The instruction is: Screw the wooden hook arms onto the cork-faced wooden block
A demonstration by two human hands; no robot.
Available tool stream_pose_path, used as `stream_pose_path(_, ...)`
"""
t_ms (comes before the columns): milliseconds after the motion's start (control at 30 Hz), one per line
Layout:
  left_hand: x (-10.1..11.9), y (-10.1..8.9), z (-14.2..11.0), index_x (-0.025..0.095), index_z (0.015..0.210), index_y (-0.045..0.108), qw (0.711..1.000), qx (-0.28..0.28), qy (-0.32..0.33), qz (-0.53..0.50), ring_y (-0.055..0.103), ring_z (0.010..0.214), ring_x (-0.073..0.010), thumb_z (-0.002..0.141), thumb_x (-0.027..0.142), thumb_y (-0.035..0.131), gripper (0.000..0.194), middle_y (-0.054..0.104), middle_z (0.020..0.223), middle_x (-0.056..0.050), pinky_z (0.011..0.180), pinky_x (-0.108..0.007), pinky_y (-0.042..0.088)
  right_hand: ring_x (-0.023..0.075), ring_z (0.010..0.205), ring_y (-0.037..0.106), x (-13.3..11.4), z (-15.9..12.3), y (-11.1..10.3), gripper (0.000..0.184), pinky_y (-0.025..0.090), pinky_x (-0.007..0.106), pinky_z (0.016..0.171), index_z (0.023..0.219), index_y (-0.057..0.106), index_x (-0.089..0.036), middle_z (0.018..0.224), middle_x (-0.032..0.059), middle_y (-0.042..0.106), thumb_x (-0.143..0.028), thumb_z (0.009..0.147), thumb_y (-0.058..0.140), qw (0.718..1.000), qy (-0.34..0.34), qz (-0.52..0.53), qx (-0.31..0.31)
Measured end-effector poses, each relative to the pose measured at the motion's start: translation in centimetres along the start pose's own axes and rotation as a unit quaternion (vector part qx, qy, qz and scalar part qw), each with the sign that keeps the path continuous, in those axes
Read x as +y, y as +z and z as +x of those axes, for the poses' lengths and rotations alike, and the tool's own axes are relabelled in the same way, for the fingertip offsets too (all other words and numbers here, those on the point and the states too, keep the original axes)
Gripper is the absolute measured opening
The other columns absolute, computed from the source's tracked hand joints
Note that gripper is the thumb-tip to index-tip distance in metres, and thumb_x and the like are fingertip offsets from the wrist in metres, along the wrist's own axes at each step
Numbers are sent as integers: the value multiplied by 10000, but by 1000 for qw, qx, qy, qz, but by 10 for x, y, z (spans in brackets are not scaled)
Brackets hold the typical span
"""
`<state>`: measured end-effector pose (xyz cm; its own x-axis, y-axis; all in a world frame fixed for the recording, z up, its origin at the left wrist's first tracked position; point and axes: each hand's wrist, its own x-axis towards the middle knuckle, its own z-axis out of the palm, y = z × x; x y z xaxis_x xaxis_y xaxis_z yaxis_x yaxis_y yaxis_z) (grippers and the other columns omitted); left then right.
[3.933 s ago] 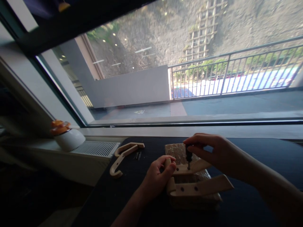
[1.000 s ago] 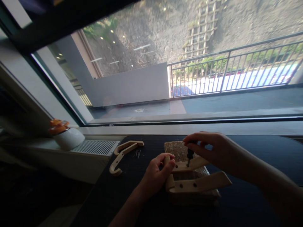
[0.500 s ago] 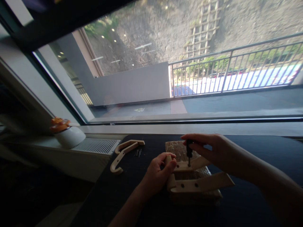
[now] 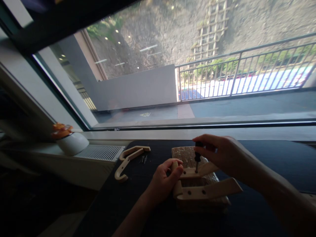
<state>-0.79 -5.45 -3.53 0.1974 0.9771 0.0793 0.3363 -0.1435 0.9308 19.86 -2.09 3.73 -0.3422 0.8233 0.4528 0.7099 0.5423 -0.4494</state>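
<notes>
My right hand [image 4: 219,153] is closed round the dark handle of a small screwdriver [image 4: 197,159], which stands upright with its tip on a wooden hook [image 4: 197,172]. That hook lies across a rough wooden board [image 4: 190,156] on the dark table [image 4: 138,204]. My left hand [image 4: 164,182] grips the curved end of this hook and steadies it. A second wooden hook [image 4: 209,191] with two visible holes lies on the board nearer to me.
Two more wooden hooks [image 4: 128,158] lie at the table's left, with a few small screws [image 4: 144,160] beside them. A white pot with an orange top [image 4: 67,140] stands on the sill by a vent grille [image 4: 100,152]. A big window fills the back.
My right hand has shifted its grip on the screwdriver handle, and its fingers have turned a little. The left hand and the hooks have stayed where they were.
</notes>
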Motion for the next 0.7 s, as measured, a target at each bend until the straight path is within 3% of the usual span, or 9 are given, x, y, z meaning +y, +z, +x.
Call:
stream_pose_path(167, -1, 0, -1, 178, 1073, 620, 1000, 1, 4, 3, 602, 907, -197, 860, 446, 517, 358, 674, 997, -56, 783, -262, 442, 152, 534, 556, -4, 0, 4, 184, 358, 259, 474, 868, 639, -218, 622, -8, 637, -373, 816, 553, 996, 26, -74, 40)
stream_pose_path(367, 0, 0, 0, 185, 1068, 616, 1000, 2, 4, 3, 599, 920, -195, 864, 440, 515, 342, 672, 1001, -45, 797, -265, 439, 128, 635, 600, -5, -3, 2, 199, 445, 230, 575, 920, 677, -232, 791, -1, 699, -326, 858, 514, 995, -32, 74, -51)
stream_pose_path(567, 1, -1, -1, 176, 1065, 618, 1000, 1, 3, 9, 593, 899, -193, 860, 433, 517, 344, 669, 981, -43, 781, -263, 443, 165, 885, 640, -8, -5, 0, 309, 502, 236, 718, 1125, 644, -256, 1034, 19, 699, -374, 885, 489, 961, -30, 218, -166)
stream_pose_path(700, 2, -1, -1, 172, 1066, 618, 1000, -1, 4, 5, 591, 895, -190, 860, 437, 515, 351, 666, 980, -44, 777, -258, 444, 171, 868, 644, -4, -2, 2, 322, 505, 251, 717, 1125, 645, -243, 1022, 26, 704, -396, 890, 487, 963, -27, 215, -161)
